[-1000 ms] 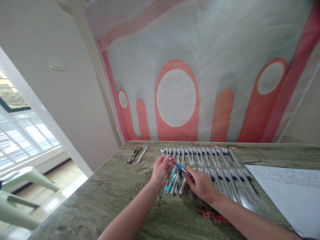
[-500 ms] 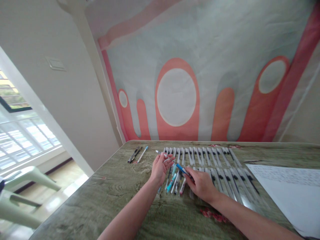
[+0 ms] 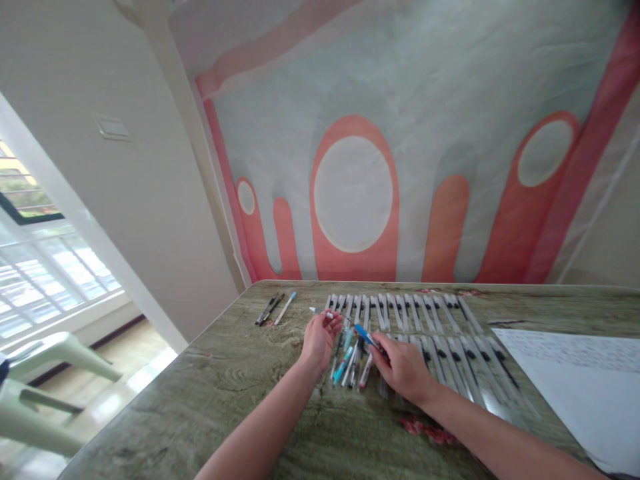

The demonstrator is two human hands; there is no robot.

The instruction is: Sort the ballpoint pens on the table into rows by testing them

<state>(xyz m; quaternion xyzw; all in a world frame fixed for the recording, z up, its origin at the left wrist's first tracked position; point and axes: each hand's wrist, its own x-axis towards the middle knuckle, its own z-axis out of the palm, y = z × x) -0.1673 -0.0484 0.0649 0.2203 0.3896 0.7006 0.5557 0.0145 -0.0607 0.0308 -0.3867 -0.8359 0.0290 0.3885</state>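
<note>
My left hand (image 3: 319,341) is closed with its fingertips on a pale pen barrel (image 3: 316,310), whose tip points up and left. My right hand (image 3: 404,368) grips a blue pen part (image 3: 366,334), angled toward my left hand. A thin dark pen refill (image 3: 348,320) shows in the space between the two parts. Which part it is fixed to, I cannot tell. Below the hands lies a loose pile of pens, among them a turquoise pen (image 3: 343,365) and a pink-ended pen (image 3: 366,371).
Several clear-barrelled pens (image 3: 400,312) lie in a back row, with a second row (image 3: 463,365) nearer, partly behind my right hand. Dark pens (image 3: 270,310) and a blue-capped pen (image 3: 285,309) lie at the left. A written sheet (image 3: 590,393) is at the right of the table (image 3: 200,407).
My left hand has shifted slightly left and its fingers have curled in more. The pale barrel moved with it, slightly lower. My right hand is almost still.
</note>
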